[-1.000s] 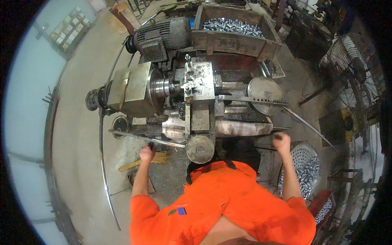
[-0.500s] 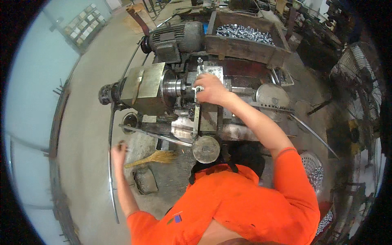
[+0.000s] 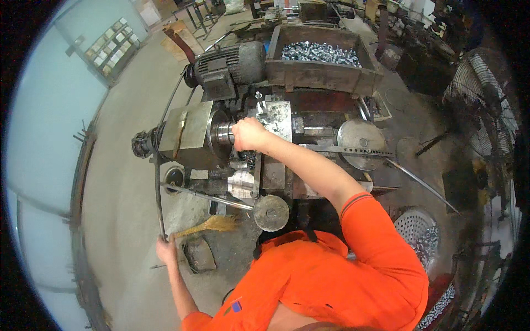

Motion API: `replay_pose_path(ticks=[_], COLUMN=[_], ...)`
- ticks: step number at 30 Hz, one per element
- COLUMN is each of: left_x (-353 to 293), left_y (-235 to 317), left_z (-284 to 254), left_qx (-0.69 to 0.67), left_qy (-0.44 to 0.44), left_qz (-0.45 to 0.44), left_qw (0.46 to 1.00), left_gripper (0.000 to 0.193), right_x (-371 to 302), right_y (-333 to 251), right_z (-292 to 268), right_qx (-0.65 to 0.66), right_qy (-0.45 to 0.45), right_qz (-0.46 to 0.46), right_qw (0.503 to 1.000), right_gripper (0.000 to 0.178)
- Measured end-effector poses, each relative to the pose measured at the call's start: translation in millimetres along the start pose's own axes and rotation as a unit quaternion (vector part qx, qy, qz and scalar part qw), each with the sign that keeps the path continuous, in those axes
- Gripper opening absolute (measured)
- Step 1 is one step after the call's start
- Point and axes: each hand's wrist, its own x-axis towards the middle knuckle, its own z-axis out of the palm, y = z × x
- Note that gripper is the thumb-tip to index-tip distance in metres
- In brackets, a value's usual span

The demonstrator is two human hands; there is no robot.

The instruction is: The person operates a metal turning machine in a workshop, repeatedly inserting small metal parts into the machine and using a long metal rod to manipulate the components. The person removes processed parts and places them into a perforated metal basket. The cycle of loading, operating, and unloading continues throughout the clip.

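My left hand [image 3: 166, 251], low on the left, is closed round the lower part of a long dark metal lever [image 3: 159, 204] that hangs from the lathe's left end. At the lathe [image 3: 187, 132] my right hand [image 3: 248, 134] is pressed against the front of the shiny round spindle nose [image 3: 223, 134]. Its fingers are curled together, and whatever may be between them is hidden. Just to its right is the tool slide [image 3: 279, 117], a metal block spotted with dark grime, with a small upright bolt [image 3: 259, 98] at its left.
Behind the lathe stand a motor [image 3: 234, 63] and a wooden crate [image 3: 320, 76] of small shiny metal parts. A round handwheel [image 3: 271, 213] is close to my body, a larger disc [image 3: 361, 144] further right. A straw broom [image 3: 212, 224] lies below; a perforated bowl [image 3: 411, 223] holds parts.
My right hand has gone left from the tool slide to the spindle nose. My left hand has moved down and taken hold of the lever, whose lower end has swung slightly right.
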Motion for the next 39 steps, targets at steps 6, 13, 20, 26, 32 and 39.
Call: replay_pose_path(ticks=[6,13,20,26,32,39], left_x=[32.4,68.6,75.4,113.6,124.7,120.8], left_y=[-12.0,-21.3,5.3,-61.2,-1.9,-11.3], left_z=[-7.9,32.4,28.8,104.0,114.8,100.9], left_qx=[-0.194,-0.42,-0.48,-0.454,-0.413,-0.417], left_qy=[-0.238,-0.288,-0.285,-0.374,-0.405,-0.393], left_qz=[-0.028,-0.069,-0.102,-0.275,-0.235,-0.227], left_qw=[0.951,0.858,0.823,0.76,0.781,0.788], left_gripper=[0.027,0.026,0.04,0.035,0.037,0.04], right_x=[-24.3,-54.8,-195.6,-395.7,-621.9,-667.7], right_y=[35.1,104.8,128.4,143.6,158.5,178.1], right_z=[-67.1,-109.4,-53.6,7.2,71.5,51.3], right_qx=[-0.038,-0.025,0.184,0.272,-0.056,-0.088], right_qy=[0.045,0.259,0.106,0.132,0.021,-0.099], right_qz=[0.04,0.123,0.153,0.427,0.679,0.76], right_qw=[0.997,0.958,0.965,0.852,0.732,0.636], right_gripper=[0.023,0.052,0.043,0.041,0.029,0.029])
